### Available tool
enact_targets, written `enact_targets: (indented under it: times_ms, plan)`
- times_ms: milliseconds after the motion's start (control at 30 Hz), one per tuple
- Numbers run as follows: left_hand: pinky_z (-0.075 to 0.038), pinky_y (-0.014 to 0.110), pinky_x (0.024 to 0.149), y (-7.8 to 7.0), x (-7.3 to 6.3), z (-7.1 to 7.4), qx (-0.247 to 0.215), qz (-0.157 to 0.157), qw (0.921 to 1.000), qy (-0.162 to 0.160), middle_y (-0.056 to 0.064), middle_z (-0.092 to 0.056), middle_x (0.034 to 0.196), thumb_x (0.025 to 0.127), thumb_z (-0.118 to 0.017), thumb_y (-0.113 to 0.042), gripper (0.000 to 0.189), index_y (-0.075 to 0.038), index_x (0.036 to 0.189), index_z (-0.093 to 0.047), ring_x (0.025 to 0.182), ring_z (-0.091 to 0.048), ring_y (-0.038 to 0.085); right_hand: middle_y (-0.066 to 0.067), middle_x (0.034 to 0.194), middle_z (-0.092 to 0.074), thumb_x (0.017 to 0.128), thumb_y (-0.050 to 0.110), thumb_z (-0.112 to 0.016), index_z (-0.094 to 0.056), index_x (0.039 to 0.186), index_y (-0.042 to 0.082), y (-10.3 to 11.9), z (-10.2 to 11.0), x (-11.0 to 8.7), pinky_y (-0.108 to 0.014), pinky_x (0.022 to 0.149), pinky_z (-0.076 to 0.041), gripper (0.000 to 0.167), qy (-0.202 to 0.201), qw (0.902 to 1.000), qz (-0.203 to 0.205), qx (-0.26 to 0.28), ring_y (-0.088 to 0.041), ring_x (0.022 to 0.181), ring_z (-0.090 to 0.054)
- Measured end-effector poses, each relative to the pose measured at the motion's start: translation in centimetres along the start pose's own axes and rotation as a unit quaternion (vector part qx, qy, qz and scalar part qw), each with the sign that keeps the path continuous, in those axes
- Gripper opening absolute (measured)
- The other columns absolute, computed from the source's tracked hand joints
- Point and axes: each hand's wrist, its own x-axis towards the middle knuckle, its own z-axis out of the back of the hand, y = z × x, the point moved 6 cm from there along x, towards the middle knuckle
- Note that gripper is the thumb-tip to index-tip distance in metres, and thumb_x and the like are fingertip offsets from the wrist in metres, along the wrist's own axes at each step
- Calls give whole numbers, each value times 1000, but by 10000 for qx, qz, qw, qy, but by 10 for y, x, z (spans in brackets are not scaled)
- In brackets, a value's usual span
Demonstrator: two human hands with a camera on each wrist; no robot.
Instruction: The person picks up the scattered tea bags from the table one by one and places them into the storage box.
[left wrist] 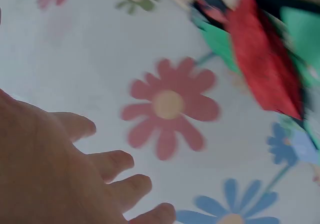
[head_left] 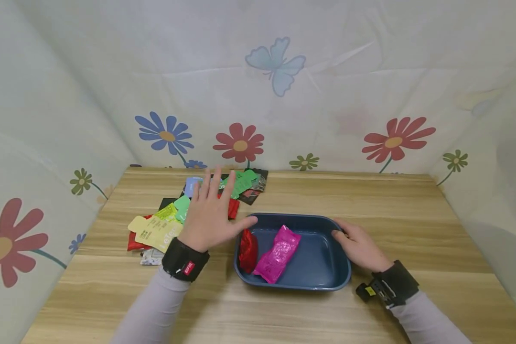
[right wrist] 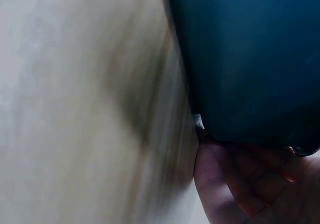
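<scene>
A dark blue rectangular basin (head_left: 322, 255) is in the middle of the head view. Inside, at its left end, lie a red wrapped packet (head_left: 248, 252) and a shiny magenta packet (head_left: 278, 254). My right hand (head_left: 363, 245) grips the basin's right end, thumb at the rim; the right wrist view shows those fingers (right wrist: 215, 169) bent under the edge. Spread and holding nothing, my left hand (head_left: 210, 215) hovers by the basin's left end, in front of a pile of packets. A red packet (left wrist: 262, 59) from that pile shows blurred in the left wrist view.
The pile at the back left holds a cream packet (head_left: 156, 231), a green packet (head_left: 244, 183), a yellow packet (head_left: 166, 211) and several others, partly covered by the left hand. A flower-printed curtain (head_left: 327, 86) bounds the wooden table (head_left: 413, 215) at the back and sides.
</scene>
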Motion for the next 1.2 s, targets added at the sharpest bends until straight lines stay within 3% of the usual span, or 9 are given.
enact_targets:
  times_ms: [200, 367, 567, 767, 967, 1200]
  plan:
    - [-10, 56, 105, 43, 6, -24, 33, 142, 9992, 365, 12, -8, 149, 65, -47, -75, 99, -21, 142, -17, 135, -5, 36, 5, 109, -59, 94, 25, -40, -49, 122, 24, 0, 0, 0, -35, 82, -44, 30, -37, 10000, 41, -75, -9, 97, -53]
    - [-9, 56, 105, 55, 5, -41, 138, 101, 9974, 697, 12, -10, 148, 65, -50, -73, 98, -21, 142, -21, 135, -6, 37, 7, 108, -59, 94, 26, -39, -49, 122, 26, -1, 0, 0, -33, 81, -44, 29, -27, 10000, 3, -33, -8, 94, -54]
    - [-11, 59, 103, 59, 5, -61, 413, 19, 9920, 1191, 12, -12, 148, 67, -53, -68, 94, -24, 142, -18, 134, -7, 39, 8, 108, -58, 94, 27, -39, -49, 121, 28, -2, 0, 0, -33, 80, -45, 29, -12, 10000, -39, -65, -8, 94, -54]
    - [-14, 59, 103, 58, 4, -75, 510, -237, 9895, 1328, 9, -19, 147, 69, -55, -65, 89, -25, 141, -21, 133, -14, 38, 7, 105, -60, 94, 25, -39, -49, 121, 26, -1, 0, 0, -30, 77, -45, 29, 23, 10000, 33, -80, -9, 89, -54]
    - [-20, 58, 101, 53, 4, -80, 455, -385, 9890, 1351, 8, -32, 140, 68, -62, -58, 81, -24, 137, -33, 130, -25, 36, 8, 104, -60, 94, 25, -40, -49, 121, 26, 0, 0, -1, -29, 78, -45, 29, 4, 10000, 25, -73, -7, 88, -54]
    - [-36, 48, 93, 50, 5, -81, 203, -477, 9933, 1031, 5, -43, 127, 68, -69, -45, 67, -23, 127, -47, 115, -40, 29, 7, 105, -60, 93, 25, -40, -49, 122, 24, 0, 0, 0, -31, 80, -45, 30, 8, 9999, 10, -103, -8, 90, -54]
